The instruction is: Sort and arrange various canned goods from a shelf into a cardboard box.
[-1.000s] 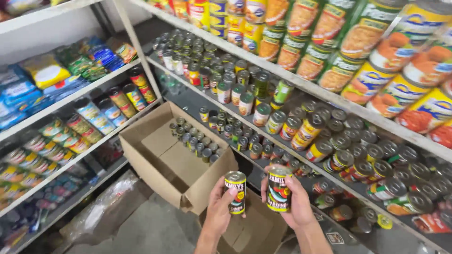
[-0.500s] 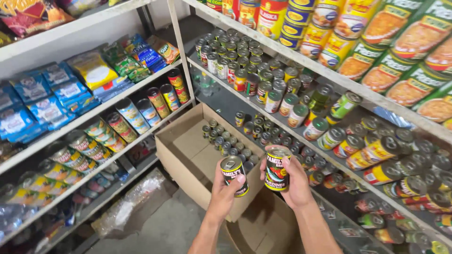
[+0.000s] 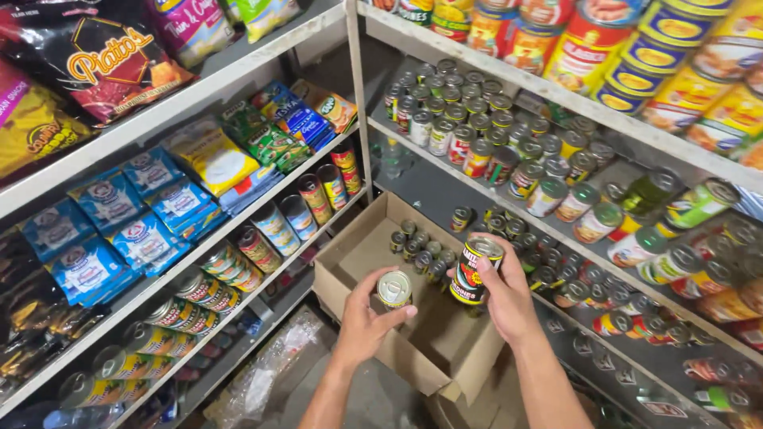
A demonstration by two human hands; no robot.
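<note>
The left hand [image 3: 362, 322] has its grip clamped on a small can [image 3: 394, 288], the right hand [image 3: 509, 298] on a taller can [image 3: 474, 270], both above the open cardboard box [image 3: 358, 266] near the shelves [image 3: 445, 187].

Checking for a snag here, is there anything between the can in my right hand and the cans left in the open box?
Nothing visible: the right hand holds its can above the cardboard box, beside the small cans inside.

Each hand holds a can, left hand [image 3: 364, 318] and right hand [image 3: 502, 295], over an open cardboard box [image 3: 445, 342], apparently part-filled.
</note>
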